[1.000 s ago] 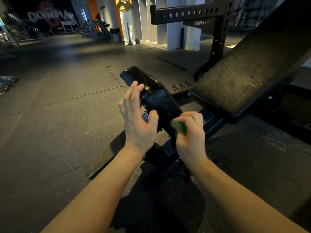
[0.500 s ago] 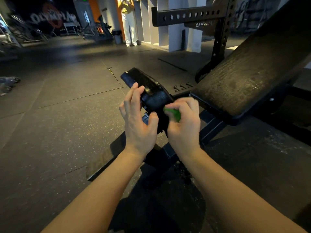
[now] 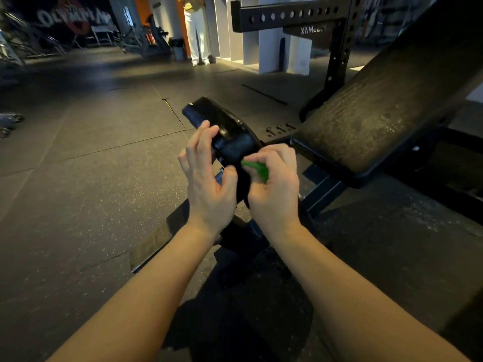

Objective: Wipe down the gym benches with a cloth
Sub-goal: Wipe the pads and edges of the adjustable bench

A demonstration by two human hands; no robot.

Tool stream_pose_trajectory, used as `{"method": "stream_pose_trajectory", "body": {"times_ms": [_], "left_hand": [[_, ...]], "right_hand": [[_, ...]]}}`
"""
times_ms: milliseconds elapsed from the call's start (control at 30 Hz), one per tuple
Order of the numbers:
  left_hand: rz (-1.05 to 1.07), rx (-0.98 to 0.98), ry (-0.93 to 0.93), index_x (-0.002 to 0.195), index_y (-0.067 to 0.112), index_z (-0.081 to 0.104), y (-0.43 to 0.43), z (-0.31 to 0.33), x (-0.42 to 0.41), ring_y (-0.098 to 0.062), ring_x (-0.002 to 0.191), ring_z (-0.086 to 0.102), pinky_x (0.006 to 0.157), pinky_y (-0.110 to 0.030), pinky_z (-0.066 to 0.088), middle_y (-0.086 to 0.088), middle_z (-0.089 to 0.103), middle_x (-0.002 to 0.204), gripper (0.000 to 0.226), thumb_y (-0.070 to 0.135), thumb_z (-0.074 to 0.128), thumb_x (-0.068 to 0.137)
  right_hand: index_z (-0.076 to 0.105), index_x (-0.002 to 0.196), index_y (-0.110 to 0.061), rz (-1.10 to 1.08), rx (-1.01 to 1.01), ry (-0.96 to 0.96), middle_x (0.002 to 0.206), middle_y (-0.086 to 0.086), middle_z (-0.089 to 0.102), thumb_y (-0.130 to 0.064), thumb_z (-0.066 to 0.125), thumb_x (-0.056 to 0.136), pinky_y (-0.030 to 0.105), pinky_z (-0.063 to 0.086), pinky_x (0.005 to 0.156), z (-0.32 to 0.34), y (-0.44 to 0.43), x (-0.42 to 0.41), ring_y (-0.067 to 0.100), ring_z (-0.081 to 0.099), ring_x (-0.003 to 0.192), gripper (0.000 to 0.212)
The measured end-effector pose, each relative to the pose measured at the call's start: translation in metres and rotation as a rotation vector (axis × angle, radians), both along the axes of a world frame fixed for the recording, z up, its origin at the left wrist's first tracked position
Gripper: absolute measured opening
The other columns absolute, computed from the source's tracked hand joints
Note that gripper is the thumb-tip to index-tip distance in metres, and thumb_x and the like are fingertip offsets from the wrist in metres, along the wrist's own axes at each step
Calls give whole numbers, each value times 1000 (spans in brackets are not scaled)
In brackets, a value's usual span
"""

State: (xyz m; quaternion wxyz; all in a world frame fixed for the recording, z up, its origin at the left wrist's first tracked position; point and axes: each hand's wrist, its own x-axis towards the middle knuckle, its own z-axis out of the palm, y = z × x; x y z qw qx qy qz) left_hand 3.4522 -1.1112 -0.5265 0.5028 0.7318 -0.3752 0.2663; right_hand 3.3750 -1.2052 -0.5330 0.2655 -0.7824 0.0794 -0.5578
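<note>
A black adjustable gym bench stands before me. Its small shiny seat pad [image 3: 222,121] tilts up at centre, and its long backrest pad [image 3: 379,108] slopes up to the right. My right hand [image 3: 274,189] is closed around a bunched green cloth [image 3: 257,168] pressed against the near right edge of the seat pad. Fingers spread, my left hand [image 3: 206,178] rests against the seat pad's left side, thumb touching its lower edge. Most of the cloth is hidden inside my fist.
The bench's black steel frame [image 3: 321,192] and flat foot [image 3: 154,244] rest on dark rubber floor tiles. A black perforated rack [image 3: 337,48] stands behind the backrest. A person in light trousers [image 3: 197,35] stands far back by white pillars. Other machines line the far left.
My right hand with the cloth slid up along the seat pad's right edge and closer to my left hand. My left hand stayed on the pad's left side.
</note>
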Motion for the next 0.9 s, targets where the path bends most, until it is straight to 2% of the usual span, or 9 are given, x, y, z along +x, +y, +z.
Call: {"method": "stream_pose_trajectory", "body": {"times_ms": [167,300,400,533,633,700,767,833,900], "left_hand": [[-20,15,36,148,17,40,3,3,-6,-16,142,31,113,-12,10,0,34,156,62,9,53,88],[-46,-11,32,146,16,43,6,9,-6,-13,143,30,111,-7,6,1,36,157,53,8,46,93],[-86,-5,33,147,14,43,10,6,-4,-13,146,29,113,-9,5,0,35,159,52,5,41,96],[-57,10,29,149,14,41,9,5,-2,-13,145,28,111,-6,1,0,33,161,55,10,43,94],[5,70,-7,152,15,36,6,4,-5,-18,145,24,111,-6,7,-1,30,161,61,22,51,93],[34,104,-17,154,17,31,4,2,-8,-19,145,19,115,-15,13,0,26,163,68,32,56,92],[88,123,-37,156,16,27,1,-1,-10,-22,148,18,120,-34,20,-1,22,165,76,35,61,91],[183,173,-105,157,14,24,-2,-7,-13,-28,149,19,121,-48,22,-7,19,165,82,34,66,90],[251,249,-247,155,14,30,-5,-15,-19,-34,151,17,121,-57,19,-12,18,163,79,33,70,90]], "right_hand": [[68,94,-13,-18,41,146,100,-3,56,12,68,81,42,52,80,-39,-24,-38,15,54,97,28],[74,99,-18,-41,16,-53,103,-9,64,-8,76,88,46,48,85,11,-3,-11,19,54,104,14],[76,101,-21,-159,-15,-141,113,-8,65,-27,71,94,42,38,90,35,17,19,20,49,110,11],[66,100,-17,-196,-10,-85,113,-2,54,-18,71,91,33,29,88,-2,13,20,16,44,104,11],[54,102,-16,-200,-40,39,113,0,46,-11,66,89,33,30,87,-52,-11,-3,21,46,102,19],[49,102,-16,-222,-47,95,111,1,45,-9,60,89,39,38,83,-87,-29,-19,23,47,99,18],[47,101,-15,-222,10,106,109,2,44,-2,60,89,45,44,79,-110,-41,-30,22,47,97,22],[46,101,-17,-224,123,120,109,-1,42,6,62,89,42,47,81,-114,-40,-34,19,46,99,30],[49,100,-16,-219,266,119,106,-5,40,6,61,91,35,47,81,-104,-27,-33,17,46,97,27]]}}
